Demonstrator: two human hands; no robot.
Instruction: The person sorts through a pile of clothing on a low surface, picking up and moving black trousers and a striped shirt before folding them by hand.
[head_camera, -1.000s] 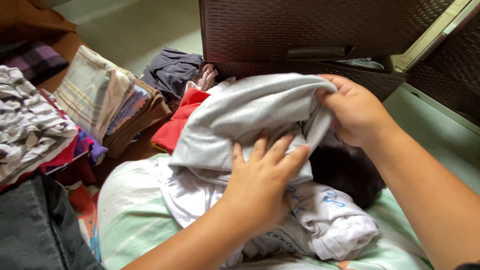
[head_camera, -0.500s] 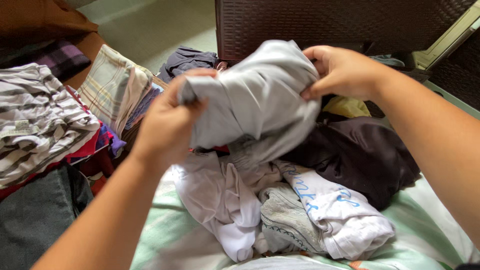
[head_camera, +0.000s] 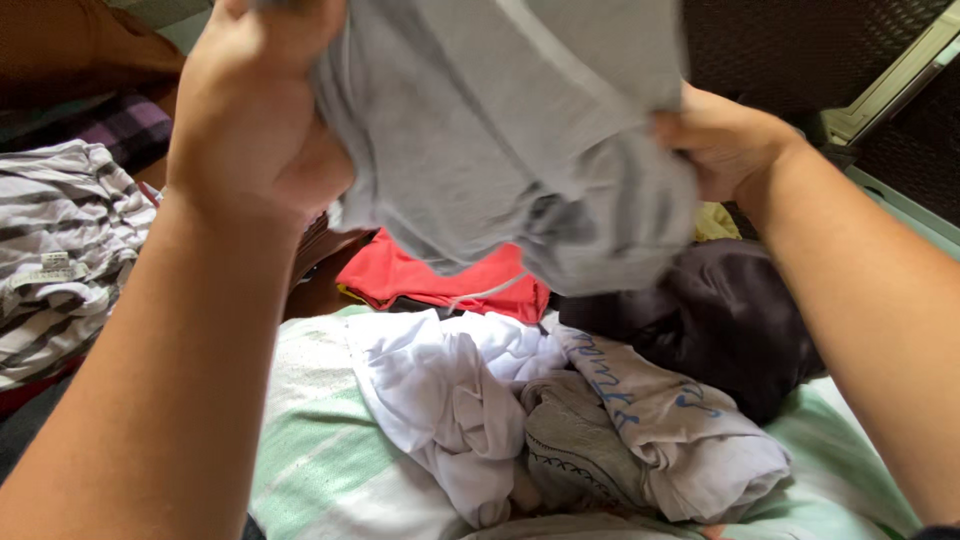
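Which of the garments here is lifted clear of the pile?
The plain grey garment, gripped by the left hand and right hand. The red one, white one and dark one lie below.

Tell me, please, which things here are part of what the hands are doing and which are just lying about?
In hand:
- grey garment, held up by the left hand and right hand

Lying about:
- white garment
- red garment
- dark garment
- printed pale garment
- striped garment
- green-striped cloth underneath
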